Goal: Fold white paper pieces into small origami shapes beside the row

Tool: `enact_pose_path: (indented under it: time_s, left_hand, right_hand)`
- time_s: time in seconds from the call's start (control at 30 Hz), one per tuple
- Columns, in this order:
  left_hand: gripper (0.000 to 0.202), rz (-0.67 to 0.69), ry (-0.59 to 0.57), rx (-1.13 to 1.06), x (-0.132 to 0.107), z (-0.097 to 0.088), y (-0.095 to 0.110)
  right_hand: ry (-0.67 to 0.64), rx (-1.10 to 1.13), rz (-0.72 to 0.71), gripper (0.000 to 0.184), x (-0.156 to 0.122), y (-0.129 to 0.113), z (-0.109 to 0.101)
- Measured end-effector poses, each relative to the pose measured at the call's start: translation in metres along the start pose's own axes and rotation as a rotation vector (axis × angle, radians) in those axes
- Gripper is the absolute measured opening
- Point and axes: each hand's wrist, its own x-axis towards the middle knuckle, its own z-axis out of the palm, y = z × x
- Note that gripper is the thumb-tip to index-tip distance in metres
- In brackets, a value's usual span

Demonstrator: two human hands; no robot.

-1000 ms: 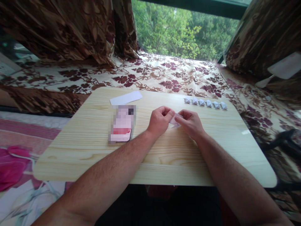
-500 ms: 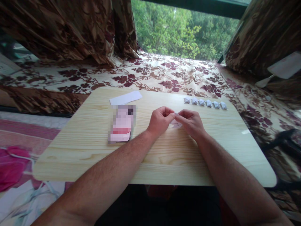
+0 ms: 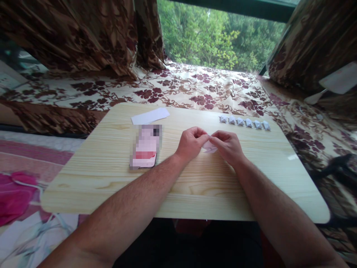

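Over the middle of the wood-grain table, a small piece of white paper (image 3: pixel 209 147) is pinched between both hands. My left hand (image 3: pixel 192 142) is closed, with thumb and forefinger on the paper's upper left edge. From the other side my right hand (image 3: pixel 227 146) grips the same piece, thumb and fingertips pressed together and nearly meeting the left ones. The fingers hide much of the paper. Farther back on the right, several small folded white paper pieces (image 3: pixel 244 122) stand in a row. White paper strips (image 3: pixel 150 115) lie at the far left part of the table.
A phone (image 3: pixel 145 147), partly pixelated, lies on the table (image 3: pixel 195 193) left of my hands. Flower-patterned cloth (image 3: pixel 203 100) covers the ledge behind, below a window. Pink cloth (image 3: pixel 18 197) and loose papers with cables (image 3: pixel 41 238) are at the lower left.
The hands stay close together on the paper, with only a slight shift of the fingers. The whole view has moved a little, so the table appears slightly farther right.
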Motion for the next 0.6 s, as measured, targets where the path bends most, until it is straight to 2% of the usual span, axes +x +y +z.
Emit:
enact_pose_path:
  time_s: [0.6]
  left_hand:
    - [0.016, 0.052, -0.054, 0.071, 0.0019, -0.0024, -0.0056]
  right_hand:
    - [-0.003, -0.06, -0.025, 0.021, -0.0017, -0.0042, 0.0017]
